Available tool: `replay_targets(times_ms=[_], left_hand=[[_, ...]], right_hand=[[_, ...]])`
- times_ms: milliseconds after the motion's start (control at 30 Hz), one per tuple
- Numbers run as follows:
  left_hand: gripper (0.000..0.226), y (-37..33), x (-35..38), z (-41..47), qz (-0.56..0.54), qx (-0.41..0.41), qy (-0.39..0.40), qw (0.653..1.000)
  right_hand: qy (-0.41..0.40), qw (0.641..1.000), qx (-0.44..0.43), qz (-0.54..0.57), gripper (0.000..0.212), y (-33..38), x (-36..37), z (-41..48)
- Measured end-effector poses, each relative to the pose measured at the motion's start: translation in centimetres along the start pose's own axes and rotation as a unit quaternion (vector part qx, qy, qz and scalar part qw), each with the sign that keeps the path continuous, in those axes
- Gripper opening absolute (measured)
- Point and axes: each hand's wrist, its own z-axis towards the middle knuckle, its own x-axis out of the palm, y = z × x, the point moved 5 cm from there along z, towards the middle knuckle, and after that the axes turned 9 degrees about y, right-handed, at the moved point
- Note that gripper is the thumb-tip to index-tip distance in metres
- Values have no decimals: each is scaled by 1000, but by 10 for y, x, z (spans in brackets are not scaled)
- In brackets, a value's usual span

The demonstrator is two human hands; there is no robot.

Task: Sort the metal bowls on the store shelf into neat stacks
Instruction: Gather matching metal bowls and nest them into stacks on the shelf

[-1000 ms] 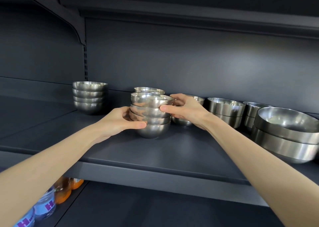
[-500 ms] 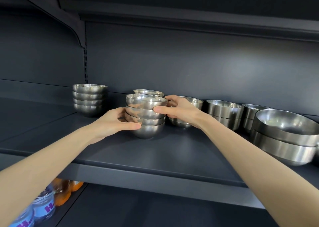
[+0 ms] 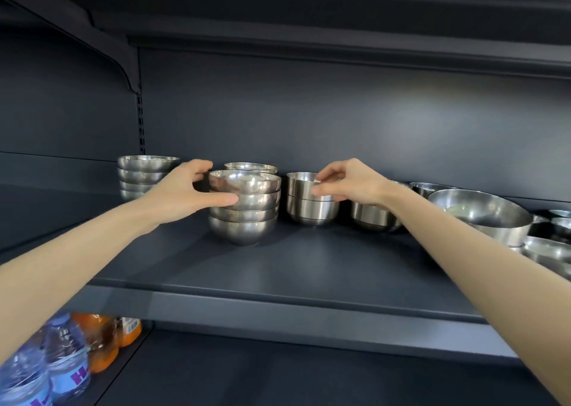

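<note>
The middle stack of four round metal bowls stands on the dark shelf, and everything else is placed from it. The left hand comes in from its left, its grip clamped on the stack's upper bowls: the thumb presses the front wall and the fingers curl round behind the rim. Just right of the middle stack stands a two-bowl stack with straighter sides. The right hand has its grip closed on the rim of this pair's upper bowl, thumb and fingertips pinching; whether that bowl sits fully in the lower one is hard to tell. Directly behind the middle stack a further bowl rim shows. Well to its left, against the back wall, is another four-bowl stack. Farther right than the pair come a low stack and a large bowl. Below and left of the middle stack, bottles stand on the lower shelf.
</note>
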Motion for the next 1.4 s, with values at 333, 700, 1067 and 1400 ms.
replay_targets(times_ms=[333, 700, 1067, 1400], left_hand=[[62, -85, 29, 44, 102, 86, 35, 990], [79, -110, 92, 133, 267, 10, 161, 950], [116, -74, 113, 162, 338, -101, 243, 903], [134, -51, 118, 186, 335, -125, 290, 888]], right_hand=[[-26, 994, 30, -102, 34, -14, -76, -12], [64, 984, 45, -161, 25, -32, -109, 51], [193, 961, 63, -186, 52, -49, -76, 121], [236, 947, 77, -205, 44, -69, -55, 158]])
